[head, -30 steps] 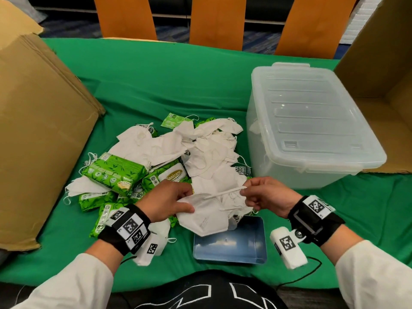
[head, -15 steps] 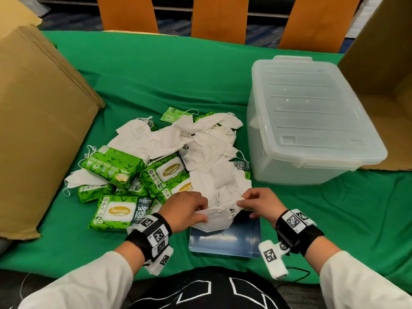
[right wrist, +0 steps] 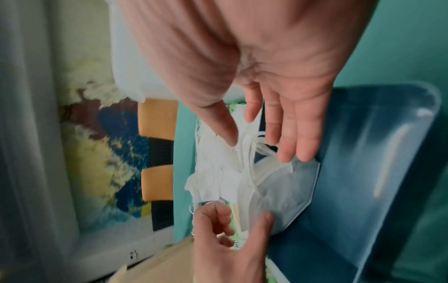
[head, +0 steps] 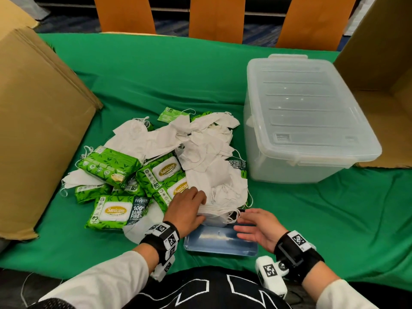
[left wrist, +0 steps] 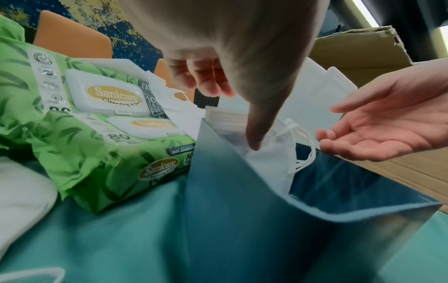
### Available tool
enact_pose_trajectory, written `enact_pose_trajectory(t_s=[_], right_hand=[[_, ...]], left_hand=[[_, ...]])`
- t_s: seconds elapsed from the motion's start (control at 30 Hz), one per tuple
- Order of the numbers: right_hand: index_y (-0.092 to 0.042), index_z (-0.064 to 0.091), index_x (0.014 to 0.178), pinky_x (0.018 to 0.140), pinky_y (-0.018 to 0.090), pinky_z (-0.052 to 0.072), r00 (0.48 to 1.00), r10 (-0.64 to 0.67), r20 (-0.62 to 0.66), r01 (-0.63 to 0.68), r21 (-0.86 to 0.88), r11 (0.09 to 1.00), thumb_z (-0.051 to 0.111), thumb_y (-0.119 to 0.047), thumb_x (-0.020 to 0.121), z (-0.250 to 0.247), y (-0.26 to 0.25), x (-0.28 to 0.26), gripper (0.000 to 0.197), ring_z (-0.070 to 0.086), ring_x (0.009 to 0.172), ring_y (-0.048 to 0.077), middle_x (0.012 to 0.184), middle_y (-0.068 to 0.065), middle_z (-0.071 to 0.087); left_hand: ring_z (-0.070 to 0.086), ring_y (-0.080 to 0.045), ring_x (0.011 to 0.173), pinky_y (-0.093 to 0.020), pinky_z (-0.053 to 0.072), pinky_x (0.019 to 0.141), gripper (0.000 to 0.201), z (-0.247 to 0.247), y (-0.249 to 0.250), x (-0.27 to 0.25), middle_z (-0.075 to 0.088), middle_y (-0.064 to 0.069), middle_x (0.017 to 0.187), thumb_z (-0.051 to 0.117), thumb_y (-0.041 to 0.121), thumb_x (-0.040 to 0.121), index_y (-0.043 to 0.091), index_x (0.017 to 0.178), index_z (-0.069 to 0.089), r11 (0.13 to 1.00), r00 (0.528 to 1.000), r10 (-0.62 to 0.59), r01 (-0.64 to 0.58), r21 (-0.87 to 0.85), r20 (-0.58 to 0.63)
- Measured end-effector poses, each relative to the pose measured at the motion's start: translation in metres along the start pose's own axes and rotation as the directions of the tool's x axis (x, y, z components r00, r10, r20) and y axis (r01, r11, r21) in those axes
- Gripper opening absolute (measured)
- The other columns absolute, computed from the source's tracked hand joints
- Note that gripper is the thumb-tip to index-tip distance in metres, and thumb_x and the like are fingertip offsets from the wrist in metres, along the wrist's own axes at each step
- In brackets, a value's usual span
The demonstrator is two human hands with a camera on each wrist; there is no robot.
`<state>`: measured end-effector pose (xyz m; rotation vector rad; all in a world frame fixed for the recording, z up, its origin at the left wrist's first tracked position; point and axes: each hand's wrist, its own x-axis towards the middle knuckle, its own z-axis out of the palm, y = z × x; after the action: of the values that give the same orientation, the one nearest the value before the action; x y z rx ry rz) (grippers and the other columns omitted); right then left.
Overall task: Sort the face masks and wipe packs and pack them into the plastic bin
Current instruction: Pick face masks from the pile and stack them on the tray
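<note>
Left hand [head: 187, 210] grip on mask [head: 215, 216] (over tray [head: 220, 244]), right hand [head: 256, 228] beside

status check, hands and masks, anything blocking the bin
Left hand holds folded mask at blue tray. Right hand open. Plastic bin lid on.

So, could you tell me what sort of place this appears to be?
Probably a staged recording setup in an office or meeting room: a table under green cloth, orange chair backs over patterned carpet, and cardboard sheets propped at the sides.
</note>
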<state>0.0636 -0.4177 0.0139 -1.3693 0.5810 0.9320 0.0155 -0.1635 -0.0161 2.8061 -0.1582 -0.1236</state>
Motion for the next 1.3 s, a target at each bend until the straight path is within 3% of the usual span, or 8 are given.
enact_pose_trajectory(t_s=[0.17, 0.43, 0.63, 0.83, 0.9, 1.03, 1.13, 1.3], right_hand=[[-0.006, 0.058, 0.107, 0.068, 0.038, 0.061, 0.995, 0.083, 0.050, -0.075, -0.153, 0.985, 0.057, 0.002, 0.098, 0.008, 0.008, 0.002, 0.012, 0.071, 0.082, 0.034, 0.099, 0.017, 0.067], [-0.004, 0.063, 0.115, 0.061, 0.035, 0.059, 0.998, 0.017, 0.056, 0.002, -0.317, 0.948, 0.056, -0.020, 0.102, 0.022, -0.003, 0.009, 0.021, 0.074, 0.082, 0.028, 0.100, 0.017, 0.076], [-0.022, 0.060, 0.114, 0.078, 0.046, 0.061, 0.919, -0.394, 0.034, 0.366, -0.446, 0.817, 0.076, -0.005, 0.081, 0.017, -0.026, 0.005, 0.041, 0.072, 0.092, 0.029, 0.104, 0.014, 0.072], [-0.004, 0.071, 0.093, 0.042, 0.026, 0.049, 0.954, -0.159, 0.253, 0.298, -0.762, 0.575, 0.074, -0.012, 0.087, 0.022, -0.034, -0.002, 0.010, 0.061, 0.048, 0.018, 0.068, 0.010, 0.072], [-0.007, 0.075, 0.097, 0.048, 0.029, 0.055, 0.954, -0.087, 0.286, 0.293, -0.836, 0.464, 0.073, -0.016, 0.088, 0.026, -0.031, 0.001, 0.012, 0.069, 0.062, 0.019, 0.080, 0.008, 0.076], [-0.024, 0.075, 0.112, 0.092, 0.031, 0.055, 0.906, -0.336, 0.257, 0.321, -0.935, 0.152, 0.066, -0.022, 0.089, 0.030, -0.033, 0.015, 0.025, 0.069, 0.103, 0.017, 0.108, -0.004, 0.075], [-0.026, 0.067, 0.131, 0.103, 0.030, 0.048, 0.886, -0.391, 0.250, 0.313, -0.944, 0.105, 0.055, -0.015, 0.093, 0.032, -0.039, 0.020, 0.041, 0.062, 0.120, 0.021, 0.128, -0.005, 0.070], [-0.024, 0.074, 0.116, 0.103, 0.033, 0.051, 0.907, -0.307, 0.289, 0.351, -0.921, 0.171, 0.048, -0.004, 0.086, 0.030, -0.040, 0.035, 0.044, 0.067, 0.114, 0.017, 0.118, -0.001, 0.074]], left_hand=[[0.049, -0.019, 0.112, -0.039, 0.044, 0.093, 0.058, 0.005, 0.002, 0.009, 0.054, 0.005, 0.125, 0.068, 0.050, 0.082, 0.034, 0.134, 0.049, 0.998, 0.996, 0.053, -0.051, -0.030, 0.076], [0.055, -0.021, 0.111, -0.038, 0.041, 0.093, 0.034, 0.011, -0.001, 0.018, 0.064, 0.004, 0.118, 0.057, 0.047, 0.095, 0.031, 0.124, 0.067, 0.997, 0.993, 0.055, -0.050, -0.058, 0.103], [0.060, -0.025, 0.102, -0.040, 0.047, 0.086, 0.030, 0.016, -0.002, 0.018, 0.066, 0.002, 0.109, 0.061, 0.041, 0.091, 0.029, 0.117, 0.071, 0.996, 0.997, 0.064, -0.060, -0.068, 0.051], [0.060, -0.023, 0.101, -0.038, 0.047, 0.084, 0.029, 0.015, -0.003, 0.019, 0.067, 0.004, 0.108, 0.062, 0.040, 0.091, 0.029, 0.116, 0.071, 0.994, 0.996, 0.084, -0.081, -0.078, 0.029], [0.060, -0.023, 0.101, -0.038, 0.047, 0.084, 0.029, 0.015, -0.003, 0.020, 0.067, 0.004, 0.109, 0.063, 0.039, 0.091, 0.029, 0.116, 0.072, 0.993, 0.996, 0.083, -0.080, -0.085, 0.031], [0.060, -0.023, 0.102, -0.037, 0.046, 0.084, 0.028, 0.014, -0.002, 0.019, 0.068, 0.003, 0.109, 0.063, 0.036, 0.091, 0.028, 0.116, 0.073, 0.992, 0.996, 0.083, -0.080, -0.093, 0.027], [0.060, -0.025, 0.101, -0.037, 0.046, 0.083, 0.028, 0.014, -0.002, 0.019, 0.068, 0.002, 0.109, 0.064, 0.035, 0.092, 0.026, 0.116, 0.073, 0.992, 0.996, 0.087, -0.085, -0.092, 0.022], [0.060, -0.025, 0.102, -0.037, 0.047, 0.083, 0.028, 0.013, -0.002, 0.019, 0.068, 0.002, 0.109, 0.062, 0.034, 0.092, 0.026, 0.117, 0.073, 0.991, 0.996, 0.083, -0.081, -0.105, 0.020]])
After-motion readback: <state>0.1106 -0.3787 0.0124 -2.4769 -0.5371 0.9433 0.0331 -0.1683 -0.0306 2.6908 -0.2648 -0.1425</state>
